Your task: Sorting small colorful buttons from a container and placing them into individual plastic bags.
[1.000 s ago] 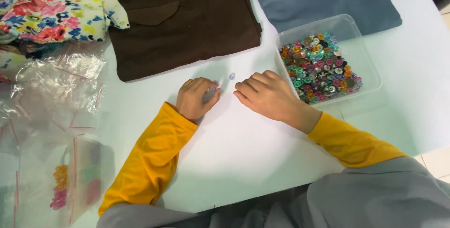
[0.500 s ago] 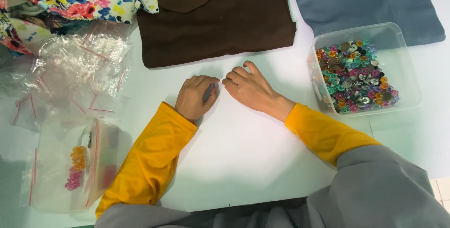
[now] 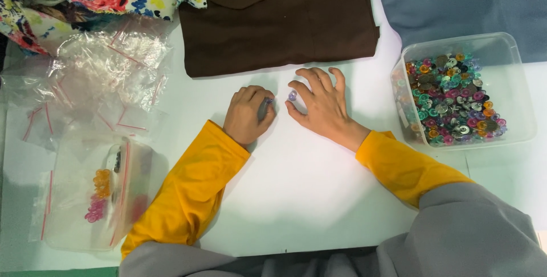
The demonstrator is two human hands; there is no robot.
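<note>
Left hand (image 3: 248, 115) curled into a loose fist on the white surface (image 3: 307, 197), closed around a small greyish item, barely visible between the fingers. Right hand (image 3: 321, 105) spread, pinching a small round lilac plastic button (image 3: 292, 95) between thumb and forefinger, just off the surface and just below the folded brown garment (image 3: 279, 18). Button disc-shaped, no clear long axis; facing cannot be told at this size. Clear rectangular plastic tub of mixed coloured buttons (image 3: 456, 97) near the right hand; clear zip bags (image 3: 91, 191) at left. Likely risk: button slipping from the light fingertip pinch and rolling away across the smooth surface, or under the garment edge.
</note>
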